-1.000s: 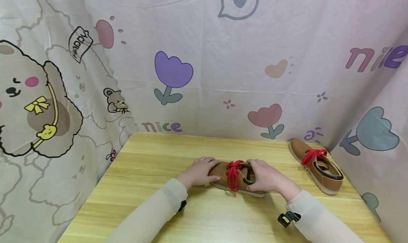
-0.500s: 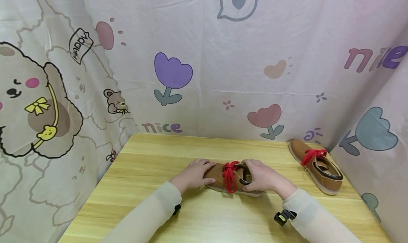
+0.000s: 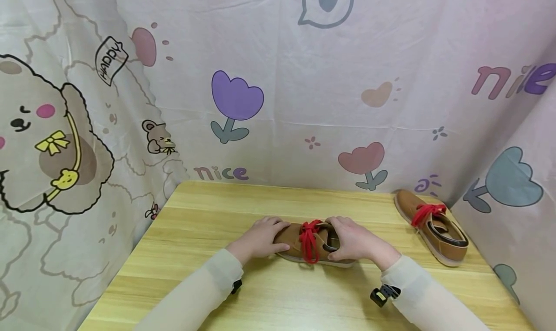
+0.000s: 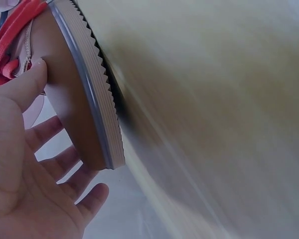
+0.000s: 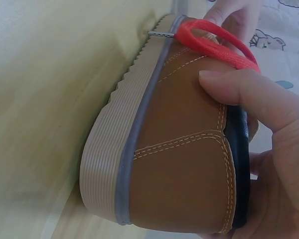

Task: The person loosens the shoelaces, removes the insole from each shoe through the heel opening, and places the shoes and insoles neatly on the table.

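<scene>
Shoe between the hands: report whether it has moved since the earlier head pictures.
Yes: in the head view, the held shoe has shifted left, farther from the other shoe, which has stayed put.

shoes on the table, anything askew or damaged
No damage shows. The far shoe sits slanted at the table's back right corner, while the held shoe lies roughly crosswise, so the two look mismatched in direction.
</scene>
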`<state>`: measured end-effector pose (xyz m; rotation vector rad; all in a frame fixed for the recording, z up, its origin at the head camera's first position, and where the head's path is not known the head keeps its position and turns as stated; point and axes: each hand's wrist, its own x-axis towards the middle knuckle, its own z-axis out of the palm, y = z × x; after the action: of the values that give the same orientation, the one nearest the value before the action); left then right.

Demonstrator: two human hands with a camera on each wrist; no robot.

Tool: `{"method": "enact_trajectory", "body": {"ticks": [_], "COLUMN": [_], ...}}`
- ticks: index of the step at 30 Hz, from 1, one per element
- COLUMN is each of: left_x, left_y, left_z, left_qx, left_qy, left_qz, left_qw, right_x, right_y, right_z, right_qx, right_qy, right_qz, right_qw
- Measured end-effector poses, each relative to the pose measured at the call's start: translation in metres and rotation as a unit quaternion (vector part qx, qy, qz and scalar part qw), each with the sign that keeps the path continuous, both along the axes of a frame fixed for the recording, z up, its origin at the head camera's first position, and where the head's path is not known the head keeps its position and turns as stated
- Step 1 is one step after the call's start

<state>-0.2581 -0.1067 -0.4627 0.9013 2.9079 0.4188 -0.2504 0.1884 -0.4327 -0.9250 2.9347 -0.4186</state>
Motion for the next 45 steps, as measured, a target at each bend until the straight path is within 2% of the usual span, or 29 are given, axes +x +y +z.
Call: {"method": "enact_trajectory", "body": {"ticks": [13, 25, 45], "left_x": [0.002, 0.002, 0.002], "left_y": [-0.006, -0.009, -0.009], "left_z": [0.001, 0.002, 0.001], "left_qx": [-0.001, 0.003, 0.005], "left_qy": [-0.015, -0.010, -0.002], "left_qz": [0.007, 0.007, 0.007], "left_qw": [0.9999, 0.9999, 1.0000], "right_x": [0.000, -0.002, -0.001], "right_y": [-0.006, -0.008, -0.003], "right_z": [0.002, 0.001, 0.012], "right_qx": [0.000, 0.009, 0.002], "right_qy": [-0.010, -0.014, -0.048], "right_qz": [0.001, 0.001, 0.005], "right_qw": [0.9999, 0.9999, 0.9988]}}
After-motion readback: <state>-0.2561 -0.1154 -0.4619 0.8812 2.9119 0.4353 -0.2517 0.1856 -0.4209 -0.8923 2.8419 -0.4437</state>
